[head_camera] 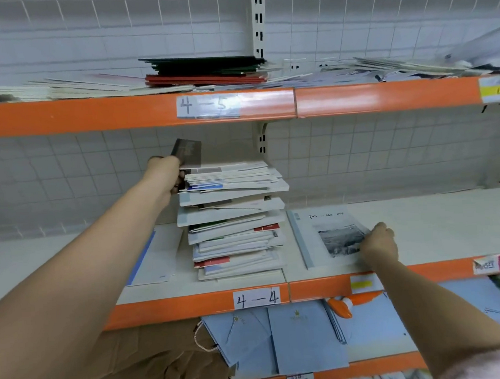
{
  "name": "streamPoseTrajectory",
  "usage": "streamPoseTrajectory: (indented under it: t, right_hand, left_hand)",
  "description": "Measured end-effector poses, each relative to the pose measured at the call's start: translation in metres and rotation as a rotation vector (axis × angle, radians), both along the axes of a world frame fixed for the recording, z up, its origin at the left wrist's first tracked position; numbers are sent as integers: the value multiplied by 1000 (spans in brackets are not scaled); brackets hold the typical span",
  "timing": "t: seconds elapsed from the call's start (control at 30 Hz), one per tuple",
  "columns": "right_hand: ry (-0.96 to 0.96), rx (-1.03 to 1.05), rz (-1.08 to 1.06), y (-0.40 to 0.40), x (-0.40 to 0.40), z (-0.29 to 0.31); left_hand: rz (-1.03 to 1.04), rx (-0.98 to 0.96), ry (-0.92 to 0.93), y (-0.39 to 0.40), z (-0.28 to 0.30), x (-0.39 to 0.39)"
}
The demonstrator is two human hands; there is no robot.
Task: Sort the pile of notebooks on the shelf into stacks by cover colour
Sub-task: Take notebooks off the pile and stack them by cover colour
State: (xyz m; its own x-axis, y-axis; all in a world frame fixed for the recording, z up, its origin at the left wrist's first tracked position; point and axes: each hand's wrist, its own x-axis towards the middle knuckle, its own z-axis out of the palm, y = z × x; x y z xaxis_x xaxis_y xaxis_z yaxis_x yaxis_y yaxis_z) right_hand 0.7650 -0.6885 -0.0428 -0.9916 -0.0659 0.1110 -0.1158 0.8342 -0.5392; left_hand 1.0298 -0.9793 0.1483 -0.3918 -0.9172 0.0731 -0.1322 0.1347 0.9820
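Observation:
A tall, uneven pile of notebooks [233, 218] stands in the middle of the shelf marked 4-4 [445, 226]. My left hand [165, 176] is at the pile's top left corner and grips a dark notebook [187, 152], lifted on edge above the pile. To the right lies a pale grey-blue notebook with a black-and-white photo [322, 237], flat on the shelf. My right hand [380, 242] rests on its right edge with the fingers curled at the cover. A white notebook with a blue spine [154, 256] lies flat to the left of the pile.
The shelf above, marked 4-5 [208, 105], carries dark green and red notebooks [206, 71] and loose white ones. Below, light blue envelopes [304, 338], brown paper bags [153, 362] and an orange-and-white tool [351, 303] lie on the lower shelf.

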Motion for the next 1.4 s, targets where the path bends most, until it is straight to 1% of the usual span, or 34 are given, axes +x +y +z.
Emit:
streamPoseTrajectory:
  t: [0.07,0.1,0.13,0.2,0.27,0.33,0.4,0.43,0.5,0.57,0.63,0.7,0.77,0.83,0.9,0.97,1.07,1.17,1.27,1.33,1.4]
  right_hand:
    - [69,282,32,-4,3,-2]
    - [102,363,85,-6,5,-3]
    - [105,396,158,-10,5,-5]
    - [48,373,283,-17,7,-11]
    - [-32,367,360,-21,7,-14]
    - [-79,377,389,-21,6,-14]
    - [-94,356,369,-20,6,-12]
    - [-73,330,341,-22,7,-9]
    - [36,214,267,-26,13,1]
    - [158,-17,224,-33,25,20]
    - [210,-268,224,-40,41,46]
    - [235,-439,266,-49,59,75]
    - [218,-580,343,-60,78,103]
    - [198,-665,434,-70,96,125]
    - [208,-695,482,-78,110,143]
    - [231,-697,499,-87,121,158]
    - [223,-626,521,-103,131,178]
    - [160,-476,532,-122,139,191]
    - [72,-308,496,-137,147,195]
    - [35,-236,471,-143,150,198]
    - [-13,-205,461,-146,150,202]
  left_hand:
    - [-11,2,13,-3,-2,1]
    - [-15,6,23,-4,-2,1]
    - [-21,10,34,-6,-3,1]
    - [-26,16,62,-7,-3,-1]
    - [-26,16,93,-8,-2,-2]
    - [-46,26,126,-9,1,0]
    - [-86,68,169,-8,2,4]
    - [-111,94,187,-9,2,7]
    - [-154,136,220,-9,1,13]
    - [-167,169,257,-7,0,20]
    - [-144,189,287,-4,-3,26]
    - [-120,207,334,-6,-6,34]
    - [-114,232,395,-11,-10,45]
    - [-108,264,453,-19,-16,60]
    - [-88,296,500,-30,-26,78]
    - [-42,328,524,-44,-41,96]
    - [32,388,480,-61,-73,118]
    - [83,370,346,-77,-108,126]
    - [103,341,188,-88,-141,123]
    - [89,363,106,-93,-162,119]
    - [66,427,40,-98,-179,118]
